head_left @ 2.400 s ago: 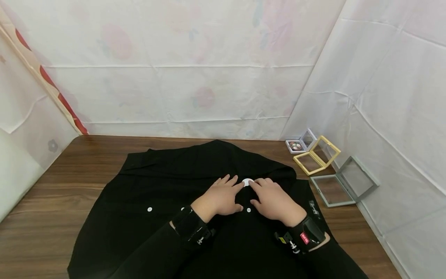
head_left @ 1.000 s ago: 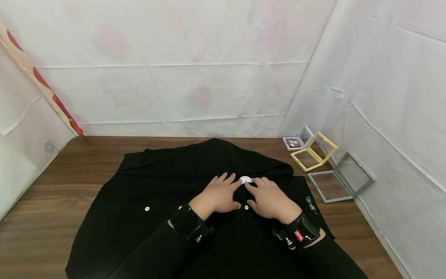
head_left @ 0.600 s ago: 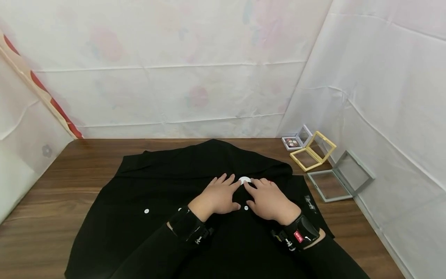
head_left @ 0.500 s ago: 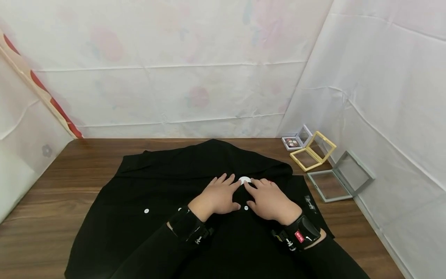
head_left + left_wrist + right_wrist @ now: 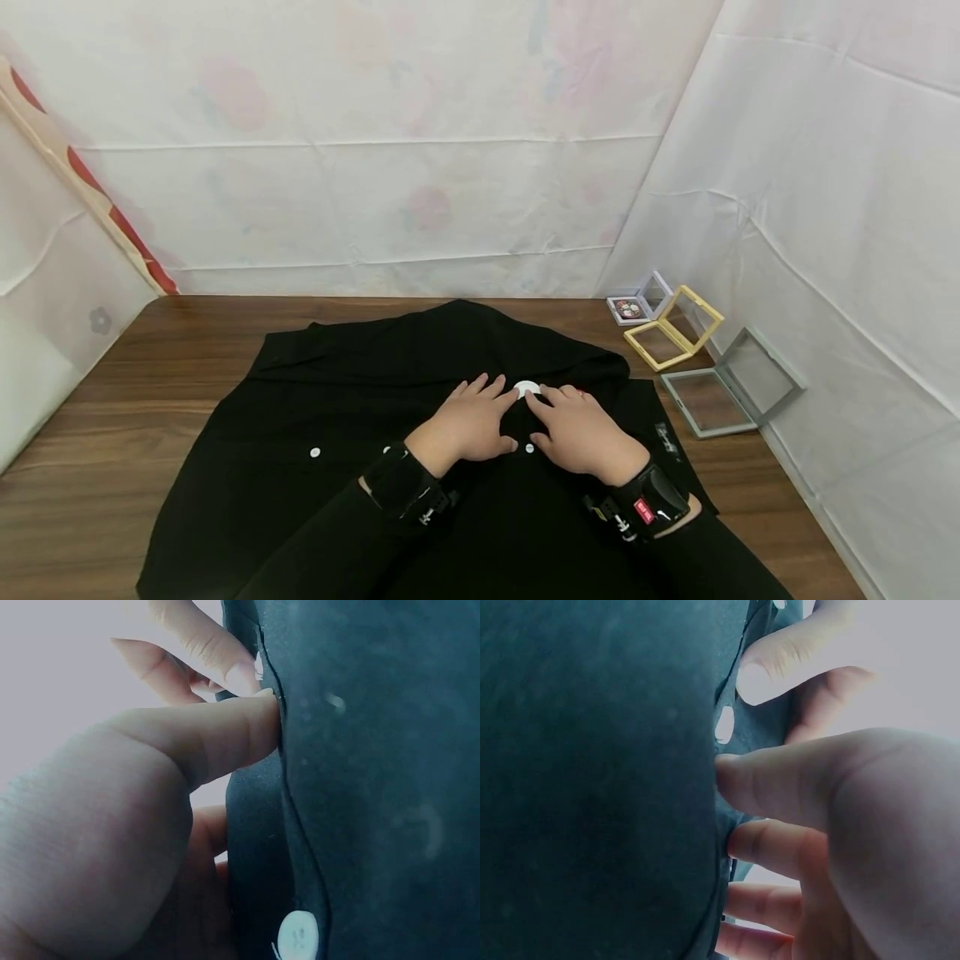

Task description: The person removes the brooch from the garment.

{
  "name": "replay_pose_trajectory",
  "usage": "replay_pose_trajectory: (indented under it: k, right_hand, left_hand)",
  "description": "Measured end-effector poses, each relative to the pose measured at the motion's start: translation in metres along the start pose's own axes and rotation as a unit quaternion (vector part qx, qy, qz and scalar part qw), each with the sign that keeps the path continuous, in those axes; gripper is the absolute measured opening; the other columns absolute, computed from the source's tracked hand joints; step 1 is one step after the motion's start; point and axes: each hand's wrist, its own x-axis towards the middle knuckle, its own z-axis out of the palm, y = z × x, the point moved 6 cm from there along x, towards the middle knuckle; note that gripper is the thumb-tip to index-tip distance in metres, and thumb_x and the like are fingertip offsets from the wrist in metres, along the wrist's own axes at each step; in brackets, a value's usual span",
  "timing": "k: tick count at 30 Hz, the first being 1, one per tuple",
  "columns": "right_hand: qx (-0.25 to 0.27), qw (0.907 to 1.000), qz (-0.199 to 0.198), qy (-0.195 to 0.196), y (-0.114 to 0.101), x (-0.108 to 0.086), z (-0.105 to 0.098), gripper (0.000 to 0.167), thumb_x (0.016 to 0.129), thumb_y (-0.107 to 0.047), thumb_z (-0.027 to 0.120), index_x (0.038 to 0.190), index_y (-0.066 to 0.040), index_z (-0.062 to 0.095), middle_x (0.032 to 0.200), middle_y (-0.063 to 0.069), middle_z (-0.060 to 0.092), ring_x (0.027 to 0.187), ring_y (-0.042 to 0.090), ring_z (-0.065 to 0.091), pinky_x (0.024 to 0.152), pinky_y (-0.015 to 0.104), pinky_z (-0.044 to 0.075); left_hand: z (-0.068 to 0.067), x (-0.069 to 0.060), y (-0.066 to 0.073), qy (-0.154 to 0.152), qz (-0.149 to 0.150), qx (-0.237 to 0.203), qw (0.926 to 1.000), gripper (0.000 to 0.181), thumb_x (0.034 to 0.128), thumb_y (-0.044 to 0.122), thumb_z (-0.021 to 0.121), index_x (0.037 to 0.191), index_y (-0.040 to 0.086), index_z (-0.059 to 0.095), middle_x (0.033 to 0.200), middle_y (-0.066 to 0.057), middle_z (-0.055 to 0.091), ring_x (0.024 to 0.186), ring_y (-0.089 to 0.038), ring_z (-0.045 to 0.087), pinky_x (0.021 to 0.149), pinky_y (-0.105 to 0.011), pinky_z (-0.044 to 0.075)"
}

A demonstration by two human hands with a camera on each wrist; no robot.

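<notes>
- Shirt mid-table, laid out flat, btns up; can't tell if they're done up.
- L hand: fingers straight, spread on cloth, L of label.
- R hand: fingers relaxed, no grip, on cloth R of it.

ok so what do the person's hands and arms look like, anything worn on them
The left hand and right hand are bare. Black sleeves end near black wristbands, each with a small silvery fitting; the right one also has a red label.
</notes>
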Motion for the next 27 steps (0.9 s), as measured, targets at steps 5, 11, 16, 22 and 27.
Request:
replay_pose_trajectory:
  k: [5, 11, 16, 22, 27]
  right_hand:
    - [-0.001, 1.0000, 0.000, 0.005, 0.001, 0.000, -0.001, 0.059, 0.104, -0.037, 0.063, 0.155, -0.012, 0.048, 0.157, 0.017, 0.044, 0.141, 0.039, 0.043, 0.113, 0.059, 0.035]
    - [0.001, 1.0000, 0.000, 0.010, 0.001, 0.000, 0.001, 0.059, 0.104, -0.037, 0.064, 0.155, -0.012, 0.049, 0.156, 0.017, 0.045, 0.141, 0.038, 0.043, 0.113, 0.059, 0.035]
    - [0.004, 0.9999, 0.001, 0.012, 0.002, 0.000, 0.002, 0.059, 0.104, -0.038, 0.064, 0.155, -0.013, 0.049, 0.156, 0.017, 0.046, 0.140, 0.037, 0.043, 0.113, 0.058, 0.035]
    - [0.001, 0.9999, 0.002, 0.011, 0.003, 0.001, 0.003, 0.059, 0.104, -0.038, 0.063, 0.156, -0.016, 0.048, 0.157, 0.016, 0.045, 0.140, 0.036, 0.044, 0.113, 0.057, 0.036]
    - [-0.001, 0.9999, -0.002, 0.011, 0.002, 0.002, 0.002, 0.057, 0.104, -0.038, 0.064, 0.155, -0.016, 0.050, 0.157, 0.017, 0.046, 0.137, 0.037, 0.045, 0.111, 0.056, 0.037]
  left_hand:
    - [-0.003, 0.000, 0.001, 0.014, 0.002, -0.005, 0.9999, 0.076, 0.0968, 0.047, 0.070, 0.161, 0.023, 0.038, 0.169, -0.006, 0.025, 0.156, -0.032, 0.018, 0.124, -0.054, 0.016]
    - [-0.010, 0.001, 0.001, 0.057, 0.003, -0.015, 0.9983, 0.069, 0.0966, 0.044, 0.071, 0.156, 0.017, 0.047, 0.161, -0.011, 0.041, 0.149, -0.034, 0.034, 0.120, -0.053, 0.029]
    - [-0.024, 0.010, 0.002, 0.104, -0.012, -0.049, 0.9933, 0.049, 0.1027, 0.033, 0.065, 0.146, 0.010, 0.058, 0.143, -0.012, 0.057, 0.132, -0.034, 0.053, 0.107, -0.051, 0.044]
    - [-0.035, 0.035, 0.002, 0.076, -0.029, -0.112, 0.9904, 0.035, 0.1062, 0.022, 0.058, 0.138, 0.008, 0.062, 0.133, -0.011, 0.063, 0.113, -0.026, 0.064, 0.091, -0.042, 0.053]
    - [-0.036, 0.052, -0.001, 0.035, -0.036, -0.121, 0.9914, 0.027, 0.1059, 0.019, 0.058, 0.129, 0.008, 0.067, 0.122, -0.006, 0.068, 0.095, -0.020, 0.066, 0.082, -0.038, 0.054]
